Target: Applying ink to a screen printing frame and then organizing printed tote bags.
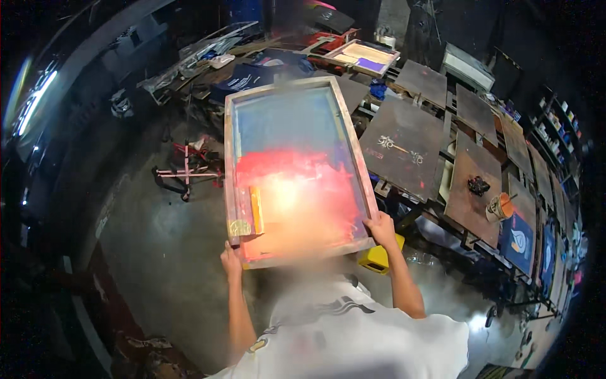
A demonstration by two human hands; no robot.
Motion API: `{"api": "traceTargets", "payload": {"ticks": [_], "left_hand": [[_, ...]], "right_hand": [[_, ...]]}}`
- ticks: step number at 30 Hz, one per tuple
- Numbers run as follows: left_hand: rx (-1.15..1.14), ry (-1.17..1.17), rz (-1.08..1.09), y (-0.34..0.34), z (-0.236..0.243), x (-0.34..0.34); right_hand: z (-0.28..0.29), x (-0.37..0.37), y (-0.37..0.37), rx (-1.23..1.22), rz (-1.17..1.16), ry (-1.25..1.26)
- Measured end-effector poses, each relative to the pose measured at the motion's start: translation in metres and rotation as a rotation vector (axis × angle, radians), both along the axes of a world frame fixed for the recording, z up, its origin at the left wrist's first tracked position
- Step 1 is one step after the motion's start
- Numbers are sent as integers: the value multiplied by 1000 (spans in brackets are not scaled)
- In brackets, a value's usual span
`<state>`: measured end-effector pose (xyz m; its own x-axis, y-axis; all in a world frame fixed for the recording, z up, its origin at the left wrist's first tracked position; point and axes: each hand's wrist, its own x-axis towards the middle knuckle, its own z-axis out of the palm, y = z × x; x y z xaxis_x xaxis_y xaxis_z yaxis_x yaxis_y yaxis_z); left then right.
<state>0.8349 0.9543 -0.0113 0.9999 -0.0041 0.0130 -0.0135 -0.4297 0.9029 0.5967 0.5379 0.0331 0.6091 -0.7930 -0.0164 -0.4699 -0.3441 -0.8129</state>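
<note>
A wooden-framed screen [290,120] is held up in front of me, smeared with bright red and orange ink over its lower part and pale blue above. A squeegee [256,208] with a yellow edge rests inside it along the left side. My left hand [231,259] is closed on the frame's lower left corner. My right hand [382,228] grips the frame's right side near the lower corner.
To the right stand rows of flat printing boards [404,151], with a tub [499,208] and blue printed fabric [519,243]. A yellow container [377,258] is below. Behind are another screen [366,54] and dark fabrics [249,79]. A red-and-black stand [186,174] is at left.
</note>
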Motion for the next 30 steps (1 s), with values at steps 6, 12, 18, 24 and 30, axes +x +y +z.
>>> {"api": "traceTargets", "payload": {"ticks": [6,12,18,24,30], "left_hand": [[-17,-38,-95,-61,-3,78],[40,-51,-275,-123,14,155],[65,-116,-420,-202,30,231],[124,-111,-589,-263,22,299],[95,-114,-726,-302,-6,355]], "right_hand": [[5,32,-26,51,-63,16],[-11,45,-39,82,-226,-41],[-22,72,-46,109,-401,-64],[-14,100,-31,136,-584,-74],[-18,135,-13,195,-657,-49]]}}
